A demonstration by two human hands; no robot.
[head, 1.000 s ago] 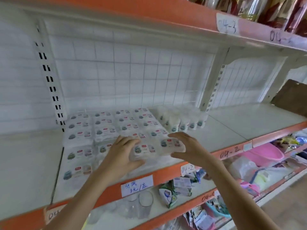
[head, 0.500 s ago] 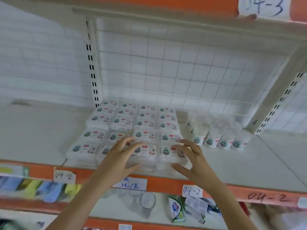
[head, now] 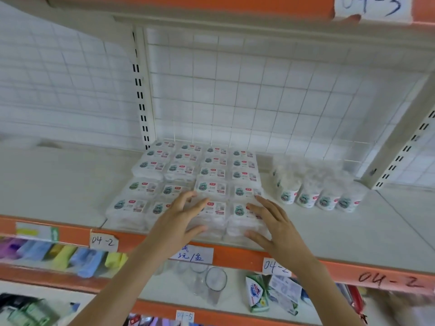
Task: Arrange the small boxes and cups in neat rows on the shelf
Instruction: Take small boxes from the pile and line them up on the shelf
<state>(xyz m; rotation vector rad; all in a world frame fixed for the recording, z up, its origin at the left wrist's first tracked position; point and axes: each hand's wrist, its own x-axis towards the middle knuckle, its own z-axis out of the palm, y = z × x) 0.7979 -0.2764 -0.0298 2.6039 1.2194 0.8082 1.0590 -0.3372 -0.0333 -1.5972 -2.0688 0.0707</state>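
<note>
On the shelf [head: 58, 184], clear labelled boxes [head: 211, 175] sit in rows, both hands' grip spread, holding nothing.

On the white shelf [head: 329, 227] with an orange front edge, small clear boxes [head: 188, 170] sit in a four-column block, stacked in layers. The left hand [head: 179, 222] and right hand [head: 277, 227] rest with spread fingers on the front boxes of the two right-hand columns. Just right of the block stand labelled white cups [head: 315, 191] in rows. Handwritten tags [head: 103, 241] mark the edge.
</note>
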